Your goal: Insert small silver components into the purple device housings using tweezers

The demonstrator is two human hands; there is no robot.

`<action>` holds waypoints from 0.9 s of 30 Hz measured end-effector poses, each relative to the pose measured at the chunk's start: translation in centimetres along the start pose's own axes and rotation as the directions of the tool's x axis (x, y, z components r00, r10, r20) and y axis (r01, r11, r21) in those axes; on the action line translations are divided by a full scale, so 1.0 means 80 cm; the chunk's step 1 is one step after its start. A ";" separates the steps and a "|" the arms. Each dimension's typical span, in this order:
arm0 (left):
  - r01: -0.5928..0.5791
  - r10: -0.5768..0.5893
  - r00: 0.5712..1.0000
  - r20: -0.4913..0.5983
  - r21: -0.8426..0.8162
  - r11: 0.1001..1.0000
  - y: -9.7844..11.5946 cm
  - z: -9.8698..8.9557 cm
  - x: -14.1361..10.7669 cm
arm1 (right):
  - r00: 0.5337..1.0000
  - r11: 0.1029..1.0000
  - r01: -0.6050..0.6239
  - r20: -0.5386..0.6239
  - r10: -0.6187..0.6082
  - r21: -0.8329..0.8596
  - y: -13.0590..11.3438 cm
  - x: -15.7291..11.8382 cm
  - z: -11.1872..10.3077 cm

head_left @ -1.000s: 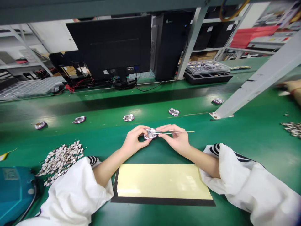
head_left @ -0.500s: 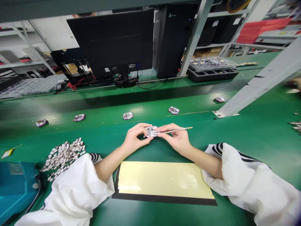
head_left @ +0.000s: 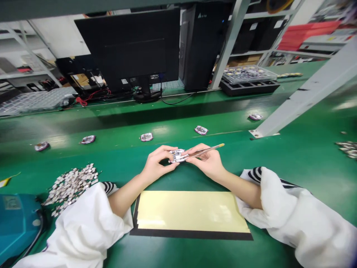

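My left hand (head_left: 159,160) pinches a small silvery electronic module with a purple edge (head_left: 177,156) between thumb and fingers, above the green bench. My right hand (head_left: 205,161) holds slim metal tweezers with a yellowish end (head_left: 206,150), and their tips rest on the module. Part of the module is hidden by my fingers. A heap of small metal pieces (head_left: 70,186) lies to the left of my left forearm. A pale yellow sheet on black backing (head_left: 191,211) lies just below my hands.
Several similar modules, such as one (head_left: 146,137) and another (head_left: 201,130), lie in a row further along the bench. A teal machine (head_left: 16,219) stands at lower left, metal pieces (head_left: 347,149) lie at right, and a grey steel post (head_left: 306,95) slants across the upper right.
The tweezers' free end has swung up, from pointing right to pointing up and right. My hands have stayed close together around the module, and the whole view has shifted slightly.
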State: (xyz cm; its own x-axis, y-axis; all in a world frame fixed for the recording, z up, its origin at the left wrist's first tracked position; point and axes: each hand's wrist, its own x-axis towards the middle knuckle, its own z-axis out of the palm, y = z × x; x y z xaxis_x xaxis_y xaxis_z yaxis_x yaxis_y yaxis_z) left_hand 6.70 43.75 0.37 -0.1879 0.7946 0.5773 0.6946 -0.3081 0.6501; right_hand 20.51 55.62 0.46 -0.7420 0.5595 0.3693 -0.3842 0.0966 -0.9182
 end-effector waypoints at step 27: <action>-0.159 0.153 0.986 -0.073 -0.092 0.983 0.111 -0.038 0.014 | 0.918 0.885 0.393 0.166 -0.361 -0.250 -0.133 -0.026 0.017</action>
State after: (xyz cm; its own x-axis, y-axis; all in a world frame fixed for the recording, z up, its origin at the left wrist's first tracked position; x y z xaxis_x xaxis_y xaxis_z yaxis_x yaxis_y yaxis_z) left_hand 10.54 40.29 8.31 -0.1298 0.6977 0.7046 0.6487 -0.4776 0.5925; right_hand 25.39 52.26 9.64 -0.6331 0.3423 0.6943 -0.4947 0.5110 -0.7029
